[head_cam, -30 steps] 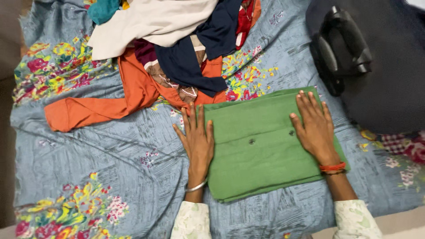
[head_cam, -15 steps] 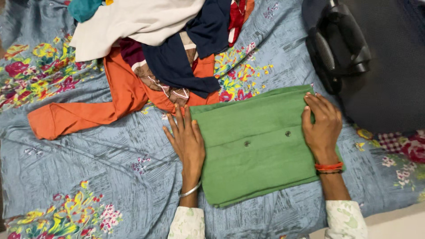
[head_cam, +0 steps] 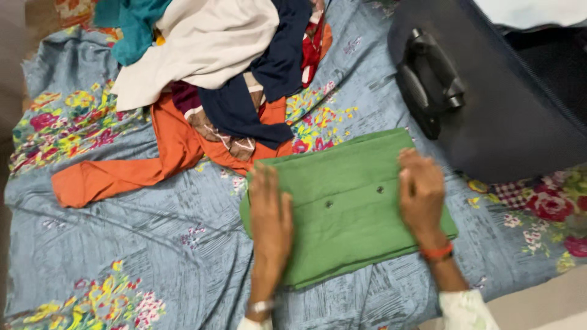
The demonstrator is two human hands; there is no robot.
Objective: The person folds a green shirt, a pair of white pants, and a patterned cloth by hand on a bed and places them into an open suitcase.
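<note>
A folded green garment (head_cam: 348,208) is lying on the blue floral bedsheet (head_cam: 122,232), and everything else is sitting around it. The left hand (head_cam: 271,217) is resting palm-down over its left edge, fingers flat and gripping nothing. The right hand (head_cam: 420,194) is pressing on its right end with fingers curled; whether they are pinching cloth, I cannot tell. Just beyond the garment's far edge a heap of clothes (head_cam: 226,67) is spilling an orange sleeve (head_cam: 116,174) leftward. A dark suitcase (head_cam: 501,104) is sitting off its far right corner.
</note>
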